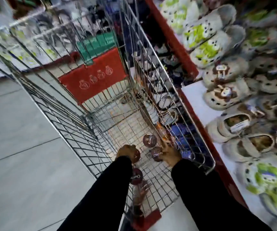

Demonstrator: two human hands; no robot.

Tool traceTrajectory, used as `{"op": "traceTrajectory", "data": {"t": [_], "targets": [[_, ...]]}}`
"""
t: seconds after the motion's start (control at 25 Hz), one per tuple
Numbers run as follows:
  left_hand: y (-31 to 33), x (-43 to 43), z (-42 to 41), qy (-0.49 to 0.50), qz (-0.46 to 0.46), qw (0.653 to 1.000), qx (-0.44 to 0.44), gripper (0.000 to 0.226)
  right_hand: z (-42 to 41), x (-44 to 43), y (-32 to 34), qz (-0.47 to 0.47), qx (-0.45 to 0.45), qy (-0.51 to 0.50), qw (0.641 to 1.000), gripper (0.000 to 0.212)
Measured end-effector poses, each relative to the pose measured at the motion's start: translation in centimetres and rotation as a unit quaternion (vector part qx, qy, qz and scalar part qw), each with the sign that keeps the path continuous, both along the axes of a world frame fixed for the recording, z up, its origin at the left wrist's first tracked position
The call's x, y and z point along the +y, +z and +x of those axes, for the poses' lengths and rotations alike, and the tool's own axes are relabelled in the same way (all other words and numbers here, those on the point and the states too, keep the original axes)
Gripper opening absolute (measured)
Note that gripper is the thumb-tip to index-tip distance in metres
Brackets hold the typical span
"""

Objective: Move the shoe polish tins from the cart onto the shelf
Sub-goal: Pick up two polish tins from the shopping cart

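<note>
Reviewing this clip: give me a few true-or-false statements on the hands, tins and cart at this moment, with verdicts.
1. Both hands are down inside the cart. True.
2. The left hand is closed over a tin. True.
3. The tins lie on the shelf among the clogs. False: all the visible tins lie on the cart's wire floor.
4. The right hand is gripping the cart handle. False: it is low in the basket beside a tin.
5. The person wears white sleeves. False: the sleeves are black.

left hand (pixel 127 151) covers 1 tin (pixel 137 155); shelf clogs (pixel 226 95) blurred.
</note>
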State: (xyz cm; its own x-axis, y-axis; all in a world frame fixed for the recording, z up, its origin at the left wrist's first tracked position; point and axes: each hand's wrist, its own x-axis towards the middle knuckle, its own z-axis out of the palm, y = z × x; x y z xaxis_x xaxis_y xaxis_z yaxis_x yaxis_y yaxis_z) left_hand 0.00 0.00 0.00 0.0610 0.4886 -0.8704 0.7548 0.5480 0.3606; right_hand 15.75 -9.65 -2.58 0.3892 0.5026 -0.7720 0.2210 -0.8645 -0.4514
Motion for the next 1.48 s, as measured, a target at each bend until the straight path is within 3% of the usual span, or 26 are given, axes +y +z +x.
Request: {"op": "traceTrajectory", "data": {"t": [0.12,0.24,0.28,0.44,0.64,0.72,0.92,1.0,1.08,1.2,1.28,1.48], "targets": [[-3.7,0.7,0.5,0.022,-0.009,0.996,0.084,0.057,0.1,0.6,-3.1,-0.06,-0.022,-0.022,0.998,0.05],[-5.7,0.5,0.7,-0.062,0.036,0.984,0.162,0.073,-0.2,0.9,-4.4,-0.092,-0.044,-0.063,0.993,0.081],[-6.3,0.3,0.7,-0.074,0.044,0.982,0.17,0.074,-0.1,1.0,-4.8,-0.093,-0.049,-0.063,0.992,0.082],[-7.6,0.0,0.7,-0.064,0.067,0.984,0.15,0.072,0.6,1.2,-5.4,-0.106,-0.044,-0.043,0.992,0.054],[-6.5,0.3,-0.1,-0.11,0.126,0.977,0.131,0.053,0.9,1.4,-4.3,-0.087,-0.021,-0.106,0.99,0.043],[-5.4,0.5,-0.3,-0.113,0.111,0.978,0.133,0.042,0.7,1.6,-2.9,-0.096,-0.069,-0.09,0.989,0.04],[-1.5,0.2,-0.5,0.04,0.045,0.997,0.04,0.04,1.2,1.2,3.1,-0.069,-0.118,-0.04,0.99,0.04],[1.2,-0.6,-0.7,0.099,0.037,0.994,-0.021,0.027,1.1,0.6,6.3,-0.036,-0.099,-0.025,0.994,0.043],[4.0,-1.6,-0.9,0.148,0.049,0.986,-0.059,0.029,0.8,-0.4,9.4,0.007,-0.084,-0.025,0.996,0.043],[8.6,-3.7,-1.2,0.209,0.054,0.968,-0.129,0.037,0.4,-2.5,13.8,0.065,-0.071,-0.077,0.992,0.04],[12.4,-5.4,-1.5,0.229,0.06,0.957,-0.17,0.029,0.0,-4.8,17.2,0.113,-0.069,-0.15,0.98,0.04],[21.9,-10.5,-1.1,0.189,0.083,0.941,-0.269,0.026,-0.3,-12.4,25.9,0.233,-0.017,-0.29,0.928,0.04]]}}
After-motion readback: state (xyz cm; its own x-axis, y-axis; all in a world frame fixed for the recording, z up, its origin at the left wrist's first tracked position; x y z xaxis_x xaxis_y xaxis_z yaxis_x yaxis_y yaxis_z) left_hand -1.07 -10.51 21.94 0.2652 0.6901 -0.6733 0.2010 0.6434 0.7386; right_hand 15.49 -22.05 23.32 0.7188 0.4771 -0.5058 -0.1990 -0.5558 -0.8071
